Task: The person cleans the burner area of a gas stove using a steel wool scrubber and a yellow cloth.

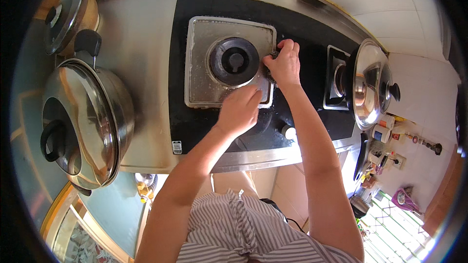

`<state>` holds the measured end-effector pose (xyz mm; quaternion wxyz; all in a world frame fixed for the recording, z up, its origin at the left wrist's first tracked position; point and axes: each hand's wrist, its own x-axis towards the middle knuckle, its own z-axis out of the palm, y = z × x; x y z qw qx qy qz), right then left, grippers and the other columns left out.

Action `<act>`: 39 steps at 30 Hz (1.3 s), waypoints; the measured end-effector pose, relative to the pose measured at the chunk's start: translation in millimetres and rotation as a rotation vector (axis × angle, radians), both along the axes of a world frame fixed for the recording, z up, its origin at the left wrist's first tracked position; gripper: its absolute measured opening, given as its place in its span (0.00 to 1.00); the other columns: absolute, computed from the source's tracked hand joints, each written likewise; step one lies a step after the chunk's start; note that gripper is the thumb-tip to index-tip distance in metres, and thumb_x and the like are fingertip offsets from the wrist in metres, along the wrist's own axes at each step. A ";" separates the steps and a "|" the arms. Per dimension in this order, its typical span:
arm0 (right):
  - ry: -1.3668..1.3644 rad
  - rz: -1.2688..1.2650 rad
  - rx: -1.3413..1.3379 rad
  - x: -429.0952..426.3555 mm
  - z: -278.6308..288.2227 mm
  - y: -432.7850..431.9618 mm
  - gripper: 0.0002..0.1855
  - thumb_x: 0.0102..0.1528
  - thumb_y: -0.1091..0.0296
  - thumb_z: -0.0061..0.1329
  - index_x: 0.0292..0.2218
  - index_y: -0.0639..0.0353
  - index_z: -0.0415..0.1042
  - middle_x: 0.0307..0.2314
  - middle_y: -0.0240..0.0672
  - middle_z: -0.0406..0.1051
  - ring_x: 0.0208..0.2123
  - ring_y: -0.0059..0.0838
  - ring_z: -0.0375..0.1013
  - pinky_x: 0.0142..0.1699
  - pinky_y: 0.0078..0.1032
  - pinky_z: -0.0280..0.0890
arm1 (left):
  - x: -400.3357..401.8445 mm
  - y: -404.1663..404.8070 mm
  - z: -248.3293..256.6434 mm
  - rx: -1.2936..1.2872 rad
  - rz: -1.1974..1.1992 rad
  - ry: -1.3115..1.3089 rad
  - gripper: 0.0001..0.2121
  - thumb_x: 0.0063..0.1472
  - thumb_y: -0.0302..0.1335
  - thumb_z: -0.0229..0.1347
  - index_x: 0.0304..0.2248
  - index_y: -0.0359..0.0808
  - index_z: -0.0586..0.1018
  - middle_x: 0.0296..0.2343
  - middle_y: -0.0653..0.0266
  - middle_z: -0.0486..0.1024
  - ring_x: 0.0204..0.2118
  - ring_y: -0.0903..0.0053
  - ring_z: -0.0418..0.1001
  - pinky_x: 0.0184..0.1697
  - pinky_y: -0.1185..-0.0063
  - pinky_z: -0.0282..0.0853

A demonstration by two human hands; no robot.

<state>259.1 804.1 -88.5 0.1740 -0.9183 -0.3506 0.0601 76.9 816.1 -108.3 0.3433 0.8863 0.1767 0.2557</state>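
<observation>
A two-burner gas hob with a black glass top [310,80] lies before me. Its left burner [234,61] sits in a square metal drip tray [201,80], wet with droplets and bits of foam. At the tray's right edge, my right hand [285,64] grips a dark scouring pad [271,76], which looks like steel wool and is mostly covered by the fingers. My left hand [241,109] is curled and slightly blurred over the tray's front edge, just below the burner. Whether anything is inside its fingers is hidden.
To the left stand a large lidded steel pot [120,106] and a smaller pot with a glass lid [65,22]. A wok with a domed steel lid [371,80] covers part of the right burner [340,80]. A white knob [289,132] is near the hob's front.
</observation>
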 end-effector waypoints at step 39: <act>-0.538 0.344 -0.056 5.8 -15.0 2.6 0.14 0.53 0.63 0.48 0.43 0.49 0.73 0.41 0.33 0.66 0.44 0.37 0.66 0.47 0.37 0.63 | -37.4 49.0 -14.2 0.018 0.532 0.069 0.15 0.49 0.21 0.52 0.39 0.37 0.73 0.45 0.57 0.66 0.48 0.64 0.64 0.53 0.67 0.53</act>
